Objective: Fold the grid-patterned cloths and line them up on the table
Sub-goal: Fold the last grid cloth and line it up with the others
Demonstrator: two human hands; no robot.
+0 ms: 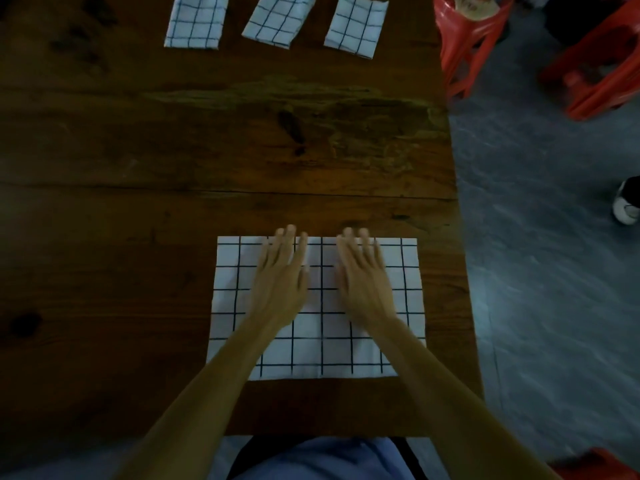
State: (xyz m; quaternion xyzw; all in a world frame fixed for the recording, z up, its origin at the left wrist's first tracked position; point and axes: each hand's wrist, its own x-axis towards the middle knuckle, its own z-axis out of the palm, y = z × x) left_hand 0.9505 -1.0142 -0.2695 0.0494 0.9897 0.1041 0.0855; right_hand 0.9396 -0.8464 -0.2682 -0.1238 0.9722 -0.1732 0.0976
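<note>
White cloths (pixel 320 341) with dark grid lines, brown wooden table (pixel 207 150), red stools (pixel 464 46).

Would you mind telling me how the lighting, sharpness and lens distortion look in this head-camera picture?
Head view: dim overall, the wooden table very dark, while the spread cloth shows up bright; the left hand and right hand look softly blurred, as does the floor; wide-angle bending bows the table's right edge and tilts the three folded cloths at the far end.
</note>
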